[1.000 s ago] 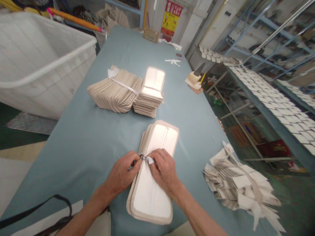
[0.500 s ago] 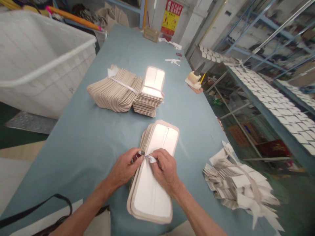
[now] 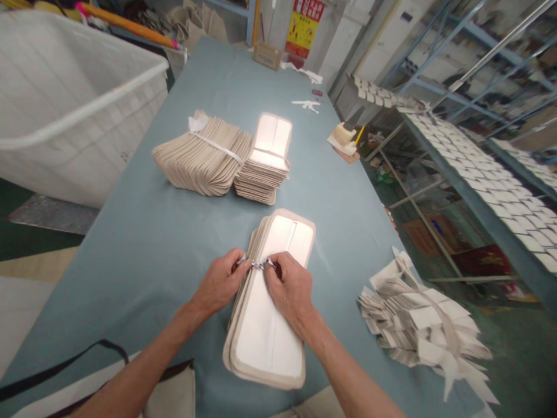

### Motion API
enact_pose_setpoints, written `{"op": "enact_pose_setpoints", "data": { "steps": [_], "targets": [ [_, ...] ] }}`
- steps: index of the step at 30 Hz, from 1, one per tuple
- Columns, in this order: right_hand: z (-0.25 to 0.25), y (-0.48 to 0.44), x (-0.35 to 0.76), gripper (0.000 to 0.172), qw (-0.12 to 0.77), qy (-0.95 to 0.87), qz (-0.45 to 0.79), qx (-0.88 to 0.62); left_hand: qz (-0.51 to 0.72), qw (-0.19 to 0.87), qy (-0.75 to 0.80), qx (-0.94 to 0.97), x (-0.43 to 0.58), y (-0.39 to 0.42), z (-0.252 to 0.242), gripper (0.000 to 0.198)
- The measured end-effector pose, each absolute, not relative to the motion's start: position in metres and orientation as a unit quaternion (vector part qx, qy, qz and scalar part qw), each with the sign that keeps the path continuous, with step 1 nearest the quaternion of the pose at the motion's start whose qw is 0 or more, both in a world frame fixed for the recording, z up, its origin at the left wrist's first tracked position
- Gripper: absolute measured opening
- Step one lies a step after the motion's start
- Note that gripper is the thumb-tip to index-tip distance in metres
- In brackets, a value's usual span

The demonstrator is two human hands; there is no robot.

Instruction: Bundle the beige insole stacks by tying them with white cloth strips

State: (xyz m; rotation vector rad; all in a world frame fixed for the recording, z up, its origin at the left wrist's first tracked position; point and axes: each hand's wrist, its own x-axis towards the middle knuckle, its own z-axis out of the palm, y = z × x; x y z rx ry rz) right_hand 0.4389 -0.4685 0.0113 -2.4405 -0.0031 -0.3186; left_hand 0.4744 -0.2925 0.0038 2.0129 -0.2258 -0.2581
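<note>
A stack of beige rounded panels with white faces [image 3: 265, 337] lies on the blue-grey table in front of me. Across its middle runs a thin white cloth strip [image 3: 258, 265], knotted near the stack's left edge. My left hand [image 3: 224, 277] pinches one end of the strip at the left side. My right hand [image 3: 290, 284] grips the other end over the top panel, its fingers curled. Farther back are a long tied bundle of similar panels [image 3: 202, 154] and a shorter tied stack [image 3: 263, 168] touching it.
On the right table edge lies a tied bundle of white-grey pieces [image 3: 426, 319]. A large white bin [image 3: 87, 122] stands left of the table [image 3: 183, 249]. Racks with rows of white pieces [image 3: 483, 174] are at right. A bag with a black strap [image 3: 169, 389] is at the near left.
Both hands have drawn the strip's ends apart slightly, and the knot looks tighter. The hands sit a little higher in view.
</note>
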Motion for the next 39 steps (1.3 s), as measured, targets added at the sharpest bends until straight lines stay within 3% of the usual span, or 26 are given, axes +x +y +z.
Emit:
{"op": "enact_pose_setpoints", "data": {
  "steps": [10,12,16,22,31,39],
  "targets": [
    [0.013,-0.469,0.437,0.015,0.348,-0.006,-0.137,-0.927,-0.094,0.525,-0.023,0.846,0.472,-0.29,0.006,0.024],
    [0.012,-0.47,0.436,0.016,0.357,-0.014,-0.14,-0.924,-0.073,0.543,-0.007,0.837,0.474,-0.288,0.01,0.031],
    [0.01,-0.471,0.434,0.017,0.364,-0.046,-0.148,-0.918,-0.091,0.577,-0.088,0.807,0.483,-0.287,0.015,0.033],
    [0.008,-0.471,0.435,0.019,0.359,-0.025,-0.14,-0.922,-0.177,0.522,-0.198,0.811,0.486,-0.285,0.012,0.022],
    [0.009,-0.471,0.437,0.02,0.363,-0.019,-0.122,-0.924,-0.15,0.353,-0.399,0.833,0.505,-0.277,0.028,0.023],
    [0.008,-0.471,0.437,0.019,0.362,-0.003,-0.123,-0.924,-0.125,0.229,-0.471,0.842,0.522,-0.281,0.036,0.014]
  ]
}}
